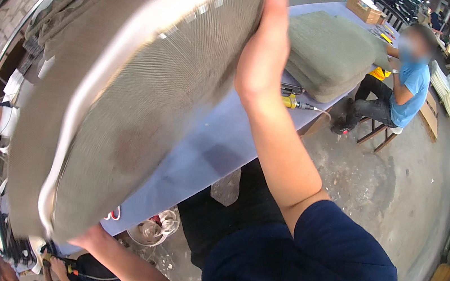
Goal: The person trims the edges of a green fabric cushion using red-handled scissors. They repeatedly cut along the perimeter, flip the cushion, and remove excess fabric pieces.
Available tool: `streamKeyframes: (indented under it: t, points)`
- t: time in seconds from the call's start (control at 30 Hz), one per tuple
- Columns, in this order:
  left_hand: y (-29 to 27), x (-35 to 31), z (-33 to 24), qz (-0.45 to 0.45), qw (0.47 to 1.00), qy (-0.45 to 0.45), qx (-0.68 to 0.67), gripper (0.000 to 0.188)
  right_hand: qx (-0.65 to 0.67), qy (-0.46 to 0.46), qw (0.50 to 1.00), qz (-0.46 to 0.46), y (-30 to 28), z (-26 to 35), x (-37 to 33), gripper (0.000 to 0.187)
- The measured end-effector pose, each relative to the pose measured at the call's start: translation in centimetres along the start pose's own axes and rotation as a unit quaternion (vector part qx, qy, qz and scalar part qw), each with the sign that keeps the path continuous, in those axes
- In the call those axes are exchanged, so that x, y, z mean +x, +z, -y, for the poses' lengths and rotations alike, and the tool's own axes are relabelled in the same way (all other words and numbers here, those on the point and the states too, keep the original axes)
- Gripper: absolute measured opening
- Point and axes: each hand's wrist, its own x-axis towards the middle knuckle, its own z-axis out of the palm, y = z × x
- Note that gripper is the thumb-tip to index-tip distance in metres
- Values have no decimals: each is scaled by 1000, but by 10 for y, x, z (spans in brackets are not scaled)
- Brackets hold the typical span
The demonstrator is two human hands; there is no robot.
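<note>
A large grey-brown flexible panel with fine ribbed texture [158,86] is raised in front of me and fills the left and upper middle of the view, smeared by motion. A pale, shiny band [88,80] runs along its bent length, with small whitish tabs beside it. My right hand [266,46] holds the panel's far right edge, palm against it; some fingers are hidden behind. At the near lower end, my left hand [90,238] holds the edge, its fingers mostly hidden by the panel.
Under the panel stretches a pale blue table [202,143]. On it are a stack of similar panels [333,52], a yellow corded tool [292,102], red-handled scissors [114,214] and a carton [363,8]. A seated co-worker [411,85] is at right. A tub [138,238] stands beside the table.
</note>
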Motion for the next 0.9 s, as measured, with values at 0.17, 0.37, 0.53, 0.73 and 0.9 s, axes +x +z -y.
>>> streamKeyframes:
  t: [0.17, 0.37, 0.53, 0.73, 0.9]
  points:
    - [31, 30, 50, 20, 997, -37, 64, 49, -83, 88, 992, 21, -55, -93, -44, 63]
    - [87, 33, 22, 7, 922, 314, 227, 27, -42, 108, 988, 100, -74, -95, -47, 50]
    - [198, -63, 12, 269, 754, 472, 369, 39, 22, 133, 988, 73, -68, -96, -49, 49]
    - [327, -127, 52, 504, 543, 489, 461, 48, 9, 116, 990, 75, -88, -86, -58, 45]
    - [356, -147, 33, 613, 534, 287, 507, 29, 42, 142, 983, 110, -117, -67, -63, 45]
